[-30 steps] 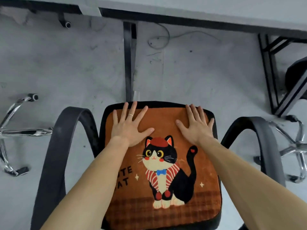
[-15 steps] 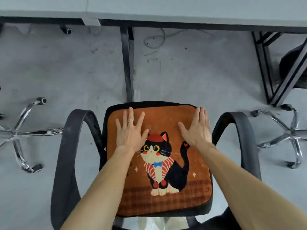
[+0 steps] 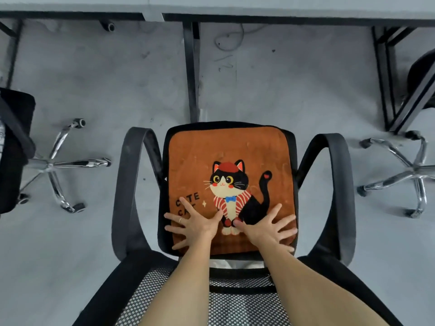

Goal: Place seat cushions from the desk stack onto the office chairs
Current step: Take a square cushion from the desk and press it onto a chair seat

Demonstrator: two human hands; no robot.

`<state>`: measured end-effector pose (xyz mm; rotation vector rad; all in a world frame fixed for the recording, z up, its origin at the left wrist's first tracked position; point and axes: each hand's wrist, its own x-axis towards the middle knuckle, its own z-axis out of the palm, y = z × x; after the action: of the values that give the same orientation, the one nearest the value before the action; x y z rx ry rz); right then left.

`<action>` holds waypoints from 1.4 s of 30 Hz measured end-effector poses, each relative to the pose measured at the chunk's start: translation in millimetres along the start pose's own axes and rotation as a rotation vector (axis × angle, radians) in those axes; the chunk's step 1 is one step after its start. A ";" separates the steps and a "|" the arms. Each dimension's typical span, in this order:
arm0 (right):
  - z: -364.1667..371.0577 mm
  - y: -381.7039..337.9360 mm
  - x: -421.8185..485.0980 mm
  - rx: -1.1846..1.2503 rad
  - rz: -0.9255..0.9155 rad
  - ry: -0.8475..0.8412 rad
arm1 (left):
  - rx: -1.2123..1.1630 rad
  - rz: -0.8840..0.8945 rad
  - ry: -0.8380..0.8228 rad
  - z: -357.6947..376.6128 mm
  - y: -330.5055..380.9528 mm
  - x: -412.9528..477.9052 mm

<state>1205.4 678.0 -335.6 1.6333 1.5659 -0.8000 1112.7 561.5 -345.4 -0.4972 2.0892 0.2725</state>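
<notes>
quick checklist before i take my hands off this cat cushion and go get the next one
1. Cushion lies flat, no folds showing: ok.
2. Cushion sits inside the chair seat, with the black rim visible along the far edge and both sides: ok.
3. Cat print faces up: ok.
4. Left hand and right hand rest flat with spread fingers near the cushion's near edge, holding nothing: ok.
5. More cushions left on the desk: cannot tell, only its edge shows.
6. Chair to the left needs a cushion: cannot tell, its seat is mostly out of view.
</notes>
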 end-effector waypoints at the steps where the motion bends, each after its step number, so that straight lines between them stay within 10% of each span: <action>1: 2.4 3.0 4.6 -0.052 -0.021 -0.012 | 0.014 0.011 -0.011 3.5 -4.1 4.1; 23: 8.2 10.4 10.7 -0.359 -0.047 -0.110 | 0.172 0.122 0.011 -4.2 -13.7 14.6; 30: -29.8 10.6 14.5 -0.045 -0.143 0.224 | 0.122 0.149 0.299 -34.0 -23.1 26.4; 42: -54.0 22.8 47.2 0.142 0.024 0.217 | -0.044 0.274 0.489 -55.5 -13.5 51.8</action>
<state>1228.8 749.1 -343.8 1.8911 1.6664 -0.7562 1052.1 515.8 -359.4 -0.3214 2.6386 0.3853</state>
